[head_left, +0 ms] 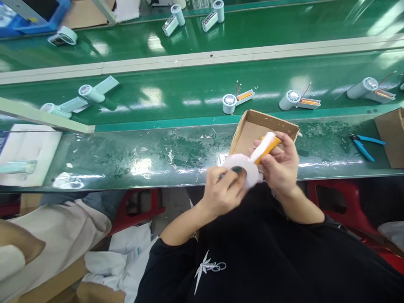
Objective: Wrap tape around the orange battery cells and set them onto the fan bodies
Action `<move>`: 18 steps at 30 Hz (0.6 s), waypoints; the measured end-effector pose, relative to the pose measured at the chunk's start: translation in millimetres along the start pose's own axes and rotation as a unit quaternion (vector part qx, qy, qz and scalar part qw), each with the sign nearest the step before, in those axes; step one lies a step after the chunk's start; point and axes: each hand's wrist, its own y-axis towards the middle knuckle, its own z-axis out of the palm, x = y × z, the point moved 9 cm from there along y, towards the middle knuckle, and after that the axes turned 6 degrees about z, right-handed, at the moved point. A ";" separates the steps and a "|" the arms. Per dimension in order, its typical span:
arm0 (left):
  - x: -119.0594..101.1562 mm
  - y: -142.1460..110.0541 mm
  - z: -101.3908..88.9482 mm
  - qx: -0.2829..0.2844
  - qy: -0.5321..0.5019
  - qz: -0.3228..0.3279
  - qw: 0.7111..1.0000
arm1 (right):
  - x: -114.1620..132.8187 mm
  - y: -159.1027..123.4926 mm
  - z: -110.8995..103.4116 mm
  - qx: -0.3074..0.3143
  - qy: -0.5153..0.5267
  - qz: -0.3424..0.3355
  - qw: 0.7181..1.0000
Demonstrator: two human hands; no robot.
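My left hand (pixel 223 187) grips a roll of white tape (pixel 251 171), with fingers through its core. In my right hand (pixel 282 166) is an orange block (pixel 267 152), which looks like a battery pack. A white strip of tape (pixel 262 146) lies along its upper face and runs down toward the roll. Both hands are over the near edge of the bench, in front of a shallow cardboard tray (pixel 249 130). My hands partly cover the tray, so its contents are mostly hidden.
On the green conveyor (pixel 176 92) stand several light-blue handheld housings, such as this one (pixel 229 104) with an orange insert and wires. Blue-handled cutters (pixel 362 145) lie right, beside a cardboard box (pixel 393 136). A white foam block (pixel 28 147) is left. Someone sits at the left (pixel 63 227).
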 end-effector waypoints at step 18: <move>174.2 -95.5 58.7 0.207 -0.065 -0.202 0.955 | 11.3 49.4 -39.0 0.024 -0.044 0.069 0.996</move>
